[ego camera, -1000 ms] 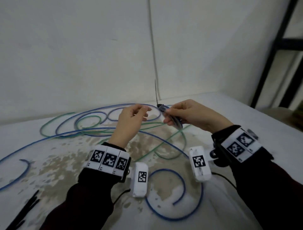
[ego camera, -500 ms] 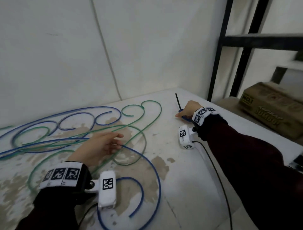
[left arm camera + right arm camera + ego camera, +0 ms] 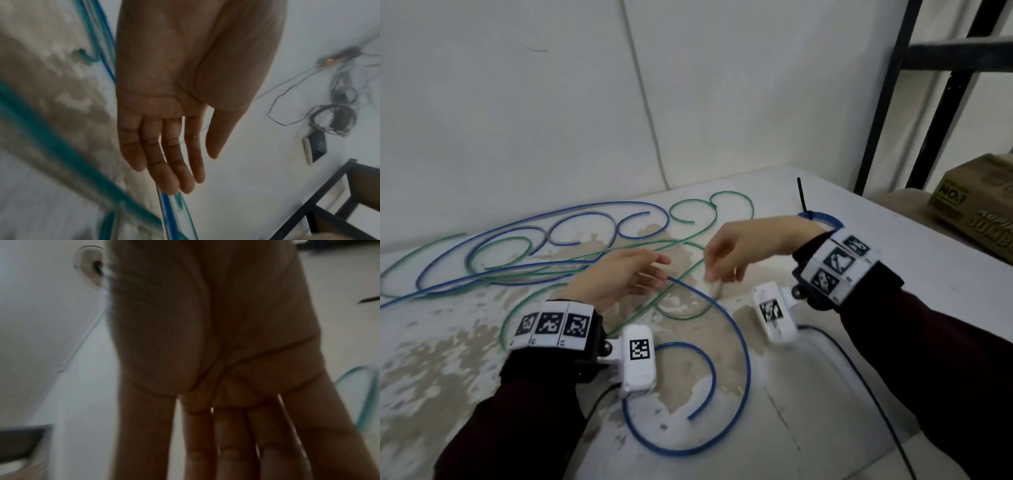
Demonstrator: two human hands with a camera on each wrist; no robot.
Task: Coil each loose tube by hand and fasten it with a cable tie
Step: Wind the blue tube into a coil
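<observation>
White walls meet at a corner behind a white table (image 3: 893, 246) whose coating has worn off in mottled tan patches. One blue coil (image 3: 820, 218) already lies tied at the far right of the table, just behind the right wrist, with the stiff black tail of its cable tie (image 3: 802, 195) sticking up; that looks like one tube finished. Much is left, to judge by the spread: several blue tubes (image 3: 736, 329) and green tubes (image 3: 524, 308) sprawl loose across the surface in long overlapping curves, thin, smooth and springy-looking, none of them gathered.

Both hands hover over the middle of this tangle and hold nothing. The left hand (image 3: 616, 277) is flat with its fingers (image 3: 164, 154) straight and together, the tips just above a blue and a green strand. The right hand (image 3: 739, 246) hangs with its fingers relaxed and pointing down toward a green loop; whether they touch it is blurred. My guess is that picking up the next tube comes now.

Beyond the table's right edge stand a black metal rack (image 3: 914, 102) and a brown cardboard box (image 3: 976, 209).
</observation>
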